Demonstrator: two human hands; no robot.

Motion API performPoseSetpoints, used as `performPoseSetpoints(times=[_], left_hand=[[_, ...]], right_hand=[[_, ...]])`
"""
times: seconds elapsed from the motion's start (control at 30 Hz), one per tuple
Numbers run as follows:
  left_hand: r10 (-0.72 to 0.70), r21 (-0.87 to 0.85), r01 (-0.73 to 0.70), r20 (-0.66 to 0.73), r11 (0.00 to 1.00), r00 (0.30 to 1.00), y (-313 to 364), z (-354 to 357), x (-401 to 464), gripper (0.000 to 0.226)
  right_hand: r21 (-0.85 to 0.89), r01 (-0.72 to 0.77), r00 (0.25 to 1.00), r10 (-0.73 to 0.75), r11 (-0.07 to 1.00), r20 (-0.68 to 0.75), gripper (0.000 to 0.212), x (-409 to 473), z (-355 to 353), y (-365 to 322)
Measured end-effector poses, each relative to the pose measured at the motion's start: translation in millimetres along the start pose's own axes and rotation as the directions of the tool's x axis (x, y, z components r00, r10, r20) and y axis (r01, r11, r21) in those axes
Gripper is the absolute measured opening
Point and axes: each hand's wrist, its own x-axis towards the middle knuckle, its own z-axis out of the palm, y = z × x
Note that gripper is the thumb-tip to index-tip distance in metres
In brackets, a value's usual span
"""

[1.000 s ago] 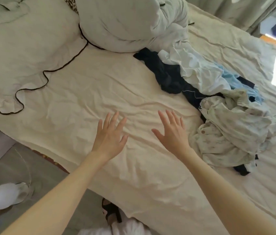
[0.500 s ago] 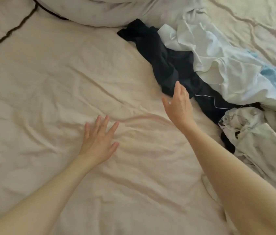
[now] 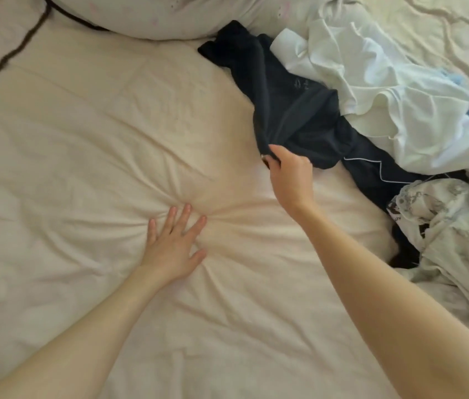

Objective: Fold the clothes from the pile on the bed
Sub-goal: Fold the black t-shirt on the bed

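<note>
One view only, head camera. Risk, judged: dark garment tucked under white shirt and tangled into pile; pulling likely drags neighbours along or snags piped dark piece. Pile at right of bed, patterned garment nearest. Right hand curled, pinching dark garment's near edge. Left hand flat, fingers spread wide, pressing sheet, holding nothing.
</note>
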Motion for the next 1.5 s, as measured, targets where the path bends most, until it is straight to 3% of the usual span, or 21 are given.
performPoseSetpoints(times=[0.1, 0.2, 0.3, 0.37, 0.43, 0.53, 0.6, 0.7, 0.8, 0.93, 0.97, 1.03, 1.1, 1.17, 1.23, 1.33, 1.43, 1.5], left_hand=[[0.035, -0.163, -0.046, -0.068, 0.986, 0.997, 6.1, -19.0, -20.5, 0.064], [0.040, -0.362, -0.159, -0.315, 0.918, 0.948, 19.3, -33.6, -60.3, 0.075], [0.231, -0.205, -0.366, -0.485, 0.908, 0.844, 37.2, -51.0, -98.5, 0.080], [0.376, -0.060, -0.463, -0.497, 0.884, 0.782, 50.9, -59.6, -120.6, 0.066], [0.432, -0.008, -0.504, -0.504, 0.864, 0.748, 62.5, -61.4, -147.7, 0.045], [0.406, -0.073, -0.511, -0.517, 0.856, 0.754, 73.3, -57.9, -194.4, 0.023], [0.395, -0.150, -0.501, -0.444, 0.852, 0.804, 77.9, -49.3, -229.2, 0.014], [0.405, -0.204, -0.499, -0.372, 0.842, 0.835, 81.1, -38.2, -281.8, 0.023], [0.397, -0.203, -0.476, -0.331, 0.856, 0.856, 75.6, -31.6, -323.5, 0.024], [0.331, -0.178, -0.394, -0.302, 0.902, 0.894, 65.2, -33.9, -354.9, 0.012], [0.312, -0.202, -0.388, -0.327, 0.899, 0.892, 65.1, -36.4, -361.4, 0.010], [0.254, -0.302, -0.388, -0.398, 0.871, 0.881, 69.6, -45.8, -372.7, 0.008], [0.153, -0.501, -0.363, -0.412, 0.786, 0.898, 79.1, -59.6, -382.7, 0.024], [0.110, -0.589, -0.342, -0.393, 0.732, 0.913, 89.7, -71.6, -390.1, 0.027], [0.144, -0.546, -0.358, -0.395, 0.758, 0.907, 97.4, -84.3, -396.3, 0.017], [0.287, -0.399, -0.450, -0.404, 0.799, 0.868, 101.9, -106.7, -406.6, 0.002], [0.395, -0.251, -0.468, -0.290, 0.848, 0.872, 100.7, -129.0, -413.1, 0.012], [0.392, -0.150, -0.438, -0.260, 0.887, 0.883, 93.5, -137.0, -413.9, 0.015]], right_hand=[[0.206, 0.027, 0.999, -0.035, 0.978, 0.033, 0.019, -65.6, -3.6, -32.3], [0.371, -0.103, 0.992, 0.068, 0.923, 0.107, 0.018, -130.7, -15.0, -58.9], [0.459, -0.163, 0.986, 0.125, 0.874, 0.111, 0.014, -182.3, -38.8, -75.0], [0.483, -0.191, 0.981, 0.154, 0.854, 0.117, 0.012, -205.6, -61.6, -81.8], [0.483, -0.237, 0.971, 0.194, 0.843, 0.139, 0.013, -226.4, -87.1, -88.6], [0.545, -0.284, 0.957, 0.197, 0.789, 0.214, 0.025, -261.4, -125.9, -101.7], [0.572, -0.307, 0.949, 0.203, 0.760, 0.240, 0.024, -290.0, -150.5, -106.3], [0.599, -0.328, 0.945, 0.242, 0.730, 0.222, 0.017, -334.3, -189.3, -108.5], [0.648, -0.431, 0.897, 0.374, 0.629, 0.233, 0.017, -375.4, -223.7, -103.3], [0.784, -0.505, 0.810, 0.513, 0.362, 0.285, 0.017, -409.2, -263.4, -94.1], [0.792, -0.508, 0.802, 0.520, 0.338, 0.293, 0.015, -414.8, -272.6, -92.7], [0.765, -0.515, 0.817, 0.491, 0.387, 0.302, 0.011, -421.2, -290.0, -92.1], [0.674, -0.518, 0.843, 0.448, 0.528, 0.297, 0.005, -423.6, -305.1, -94.3], [0.517, -0.491, 0.871, 0.419, 0.701, 0.258, 0.011, -421.6, -320.5, -96.6], [0.356, -0.436, 0.900, 0.389, 0.827, 0.198, 0.023, -416.5, -336.7, -96.7], [0.331, -0.388, 0.921, 0.370, 0.860, 0.117, 0.018, -405.1, -365.6, -90.7], [0.270, -0.361, 0.933, 0.348, 0.893, 0.095, 0.020, -389.8, -390.2, -84.8], [0.173, -0.300, 0.953, 0.288, 0.938, 0.094, 0.020, -381.0, -402.9, -82.8]])
